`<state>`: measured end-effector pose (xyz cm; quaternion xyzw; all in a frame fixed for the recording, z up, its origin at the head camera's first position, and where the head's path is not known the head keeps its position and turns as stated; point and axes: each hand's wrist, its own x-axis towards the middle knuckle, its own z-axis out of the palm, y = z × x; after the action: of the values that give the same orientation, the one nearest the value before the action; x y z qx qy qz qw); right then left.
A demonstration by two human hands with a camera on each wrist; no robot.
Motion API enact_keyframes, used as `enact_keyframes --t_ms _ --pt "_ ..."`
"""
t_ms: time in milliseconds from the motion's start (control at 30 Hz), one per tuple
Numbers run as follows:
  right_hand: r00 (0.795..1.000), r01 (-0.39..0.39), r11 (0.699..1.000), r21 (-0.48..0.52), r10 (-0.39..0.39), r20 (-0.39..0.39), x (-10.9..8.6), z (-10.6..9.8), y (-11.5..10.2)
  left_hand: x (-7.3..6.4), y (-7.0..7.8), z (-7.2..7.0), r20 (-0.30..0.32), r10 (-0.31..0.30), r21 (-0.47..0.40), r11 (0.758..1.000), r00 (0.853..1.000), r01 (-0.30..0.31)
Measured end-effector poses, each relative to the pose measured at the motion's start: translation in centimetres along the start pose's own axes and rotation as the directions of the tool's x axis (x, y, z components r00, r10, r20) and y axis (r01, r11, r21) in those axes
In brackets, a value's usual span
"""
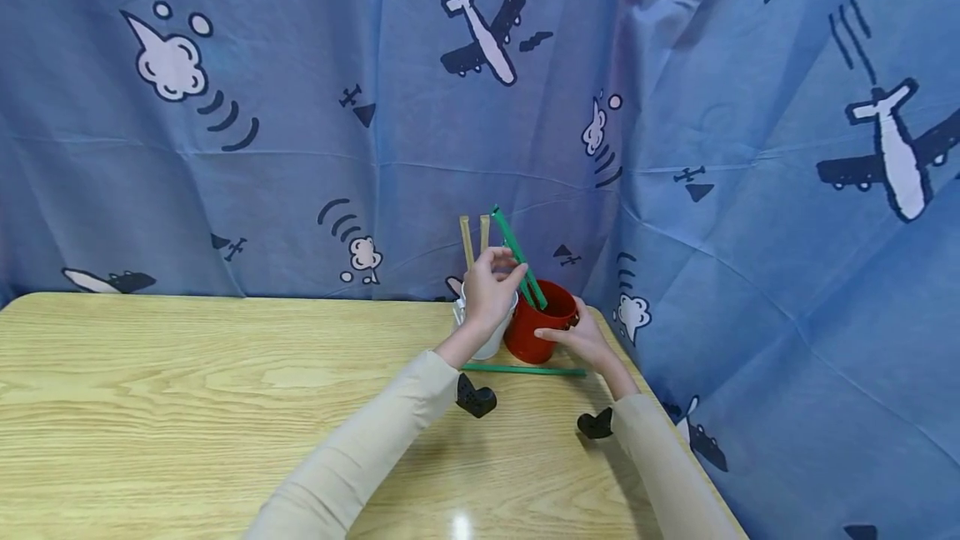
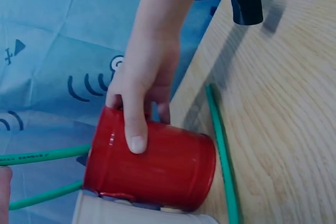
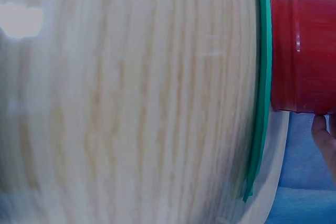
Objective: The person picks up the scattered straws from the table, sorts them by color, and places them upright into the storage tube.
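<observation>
The thumb and fingertips of my left hand (image 1: 489,290) pinch a long green printed stick (image 1: 508,233), which slants down into a red bucket (image 1: 528,342). Beside it, a second green stick (image 2: 50,194) also reaches into the bucket's mouth. My right hand (image 1: 587,342) grips the bucket at its right side; in the left wrist view its thumb (image 2: 136,129) lies along the red wall below the rim. Left of the red bucket, touching it or nearly so, stands a white bucket (image 1: 491,347), partly hidden by my left hand. Two beige sticks (image 1: 467,238) stand up behind that hand.
Another green stick (image 1: 525,370) lies flat on the wooden table (image 1: 225,407), just in front of both buckets. The table's right edge runs close by the red bucket. A blue patterned curtain (image 1: 300,148) hangs behind and to the right.
</observation>
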<state>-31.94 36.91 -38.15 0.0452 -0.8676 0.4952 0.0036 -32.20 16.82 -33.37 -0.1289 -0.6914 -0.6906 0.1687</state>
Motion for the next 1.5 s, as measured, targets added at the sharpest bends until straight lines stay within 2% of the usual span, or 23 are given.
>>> enact_keyframes --t_ms 400,700,900,1100,1267,1500 --pt "1.0 0.007 1.0 0.002 -0.007 -0.005 0.2 0.3 0.1 0.1 -2.1 -0.2 0.045 -0.028 0.066 0.998 0.999 0.025" --pt "1.0 0.012 1.0 0.026 -0.012 0.01 0.1 0.2 0.0 0.4 -2.1 -0.3 0.053 -0.067 0.084 0.994 0.996 0.063" --pt "1.0 0.007 1.0 0.021 -0.007 0.006 -0.1 0.2 -0.1 0.1 -2.0 -0.6 0.097 -0.124 0.04 0.992 0.988 0.12" --pt "1.0 0.013 1.0 0.028 -0.014 0.009 -0.2 0.2 0.1 -0.5 -2.2 -1.2 0.184 -0.079 0.094 0.994 0.98 0.063" --pt "1.0 0.018 0.999 0.028 -0.018 0.008 -0.2 0.3 0.1 -1.2 -2.4 -1.5 0.237 -0.07 0.071 0.996 0.969 0.055" --pt "1.0 0.016 1.0 0.019 -0.017 0.004 -0.2 0.2 0.1 -2.9 -2.9 -1.8 0.33 -0.052 0.095 0.995 0.942 0.022"
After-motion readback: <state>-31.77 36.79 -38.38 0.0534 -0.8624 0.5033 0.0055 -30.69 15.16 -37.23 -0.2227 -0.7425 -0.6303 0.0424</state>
